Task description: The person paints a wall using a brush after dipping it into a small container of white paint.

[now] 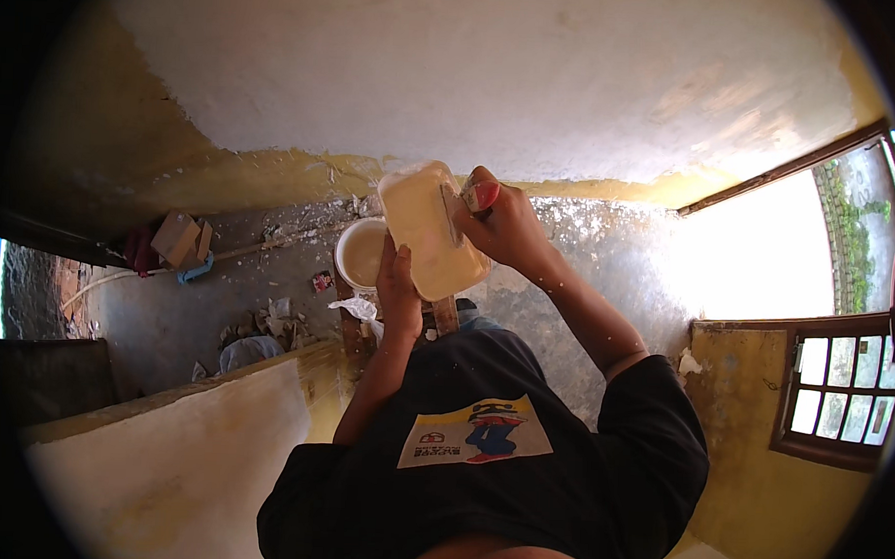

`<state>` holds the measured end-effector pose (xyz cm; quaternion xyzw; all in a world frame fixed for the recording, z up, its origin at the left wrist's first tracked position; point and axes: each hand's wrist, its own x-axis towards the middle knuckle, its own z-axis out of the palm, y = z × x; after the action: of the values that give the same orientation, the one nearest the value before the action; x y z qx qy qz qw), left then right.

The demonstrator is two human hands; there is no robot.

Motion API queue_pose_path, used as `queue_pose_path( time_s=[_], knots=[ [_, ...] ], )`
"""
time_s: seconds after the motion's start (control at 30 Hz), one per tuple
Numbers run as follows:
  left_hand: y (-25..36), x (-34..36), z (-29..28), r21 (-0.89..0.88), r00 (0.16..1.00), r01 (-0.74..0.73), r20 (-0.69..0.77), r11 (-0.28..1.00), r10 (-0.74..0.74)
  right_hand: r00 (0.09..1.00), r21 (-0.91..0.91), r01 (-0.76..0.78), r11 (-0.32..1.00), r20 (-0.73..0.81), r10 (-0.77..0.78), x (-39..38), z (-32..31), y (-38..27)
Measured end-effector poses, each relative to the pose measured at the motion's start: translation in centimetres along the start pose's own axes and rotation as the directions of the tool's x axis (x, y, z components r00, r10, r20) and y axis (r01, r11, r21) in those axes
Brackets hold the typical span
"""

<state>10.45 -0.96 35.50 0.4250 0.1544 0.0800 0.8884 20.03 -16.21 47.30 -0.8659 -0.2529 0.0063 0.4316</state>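
A cream-coated rectangular board (420, 219) with a short wooden handle is in front of me, held at its left side by my left hand (398, 288). My right hand (499, 227) grips a putty knife with a red handle (482, 195), its metal blade lying against the coated face of the board. Just left of and below the board stands a white bucket (353, 264) with pale contents, partly hidden by the board and my left hand.
A patchy white-and-yellow wall (464, 83) rises ahead. Cardboard boxes (178, 239), a long pipe (239, 253) and debris (258, 332) lie on the floor at left. A low wall (196, 428) is at lower left. A bright doorway (754, 251) and barred window (838, 387) are at right.
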Motion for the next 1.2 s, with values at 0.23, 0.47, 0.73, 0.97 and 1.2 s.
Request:
queue_pose_path(
  time_s=[0.23,0.47,0.73,0.97,1.2],
  knots=[
    [-0.6,-0.4,0.0,-0.002,0.999,-0.021,0.04,1.0,0.021,0.993,0.257,-0.107,0.961,-0.012,0.113,0.6,2.5,0.3],
    [0.4,-0.2,-0.7,-0.079,1.0,0.0,0.007,0.997,0.001,0.96,0.339,-0.25,0.907,0.213,0.184,-1.3,1.8,-0.6],
    [0.3,-0.5,-1.0,-0.026,0.999,-0.025,-0.021,0.999,0.025,0.991,0.027,-0.129,0.991,0.048,0.127,-1.8,0.7,-1.0],
    [-0.1,-0.8,-1.6,0.084,1.0,0.009,-0.002,0.996,-0.009,0.991,-0.024,-0.13,0.991,-0.009,0.13,-1.6,1.4,-0.3],
    [-1.0,-2.0,-1.4,0.124,1.0,-0.014,0.009,0.992,0.013,0.996,0.158,-0.092,0.983,0.002,0.093,-0.9,3.3,0.6]
  ],
)
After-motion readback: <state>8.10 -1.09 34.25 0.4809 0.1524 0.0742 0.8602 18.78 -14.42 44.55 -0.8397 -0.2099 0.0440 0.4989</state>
